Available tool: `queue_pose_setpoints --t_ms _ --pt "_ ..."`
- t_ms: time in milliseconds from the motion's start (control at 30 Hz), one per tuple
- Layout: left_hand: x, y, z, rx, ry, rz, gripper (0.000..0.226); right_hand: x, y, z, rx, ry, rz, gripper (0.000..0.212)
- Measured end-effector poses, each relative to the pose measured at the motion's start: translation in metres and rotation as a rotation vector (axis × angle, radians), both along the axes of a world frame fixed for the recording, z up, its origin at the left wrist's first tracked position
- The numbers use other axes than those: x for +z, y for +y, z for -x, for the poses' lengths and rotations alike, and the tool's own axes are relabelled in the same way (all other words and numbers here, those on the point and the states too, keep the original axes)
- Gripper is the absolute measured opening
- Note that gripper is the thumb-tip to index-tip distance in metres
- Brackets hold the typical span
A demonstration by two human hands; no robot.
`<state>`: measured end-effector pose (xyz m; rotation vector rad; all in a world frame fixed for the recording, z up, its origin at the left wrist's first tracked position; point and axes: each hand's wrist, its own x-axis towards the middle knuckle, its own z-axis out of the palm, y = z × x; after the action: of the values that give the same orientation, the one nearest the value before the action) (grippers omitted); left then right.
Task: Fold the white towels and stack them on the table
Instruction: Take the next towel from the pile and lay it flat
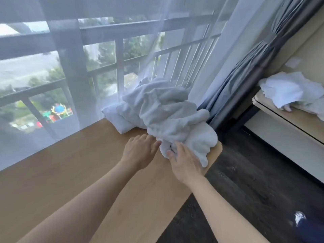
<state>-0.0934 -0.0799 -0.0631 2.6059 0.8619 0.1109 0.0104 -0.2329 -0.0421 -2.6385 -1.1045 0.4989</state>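
A: From the head camera, what is hard to read?

B: The fingertips of the right hand [184, 159]. They sink into a fold of the towel pile [168, 116], so I cannot tell whether they pinch the cloth or only press on it. The whole frame is a little blurred too.

A: And the left hand [140, 149]?

B: It lies palm down with its fingers straight and loosely together, the tips touching the near edge of the pile. It has hold of nothing.

A: Where are the towels?

B: Heaped unfolded at the far right corner of the table [75, 172], with one lobe hanging over the rounded corner. The back of the heap pushes against the sheer curtain [52, 85].

A: Textures?

B: The towels are soft, thick terry, crumpled into deep rolls. The table is smooth pale wood grain. The sheer curtain is thin enough to show the railing [108, 32] and trees behind it, all hazy. Beside it hangs a grey pleated curtain [259, 64].

A: Anything cut off?

B: A second table [284, 120] at the right edge, partly out of frame, carries more crumpled white cloth [287, 90]. The floor [254, 181] is dark planking.
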Motion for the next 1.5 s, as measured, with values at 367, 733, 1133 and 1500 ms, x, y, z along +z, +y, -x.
queue_pose_setpoints --t_ms 367,733,1133,1500 --pt "-0.014 0.068 -0.110 0.836 -0.420 0.749 0.055 -0.067 0.074 -0.092 0.188 -0.199 -0.020 0.084" --pt "-0.074 0.128 -0.156 1.177 -0.615 1.295 0.119 -0.110 0.073 -0.118 0.250 -0.221 -0.448 0.054" --pt "0.026 0.081 -0.190 1.127 -0.900 1.244 0.083 -0.063 0.091 -0.157 0.029 0.068 -0.720 0.019" --pt "0.054 0.065 -0.185 1.019 -1.053 0.986 0.060 -0.053 0.085 -0.184 0.263 0.008 -0.862 0.035"
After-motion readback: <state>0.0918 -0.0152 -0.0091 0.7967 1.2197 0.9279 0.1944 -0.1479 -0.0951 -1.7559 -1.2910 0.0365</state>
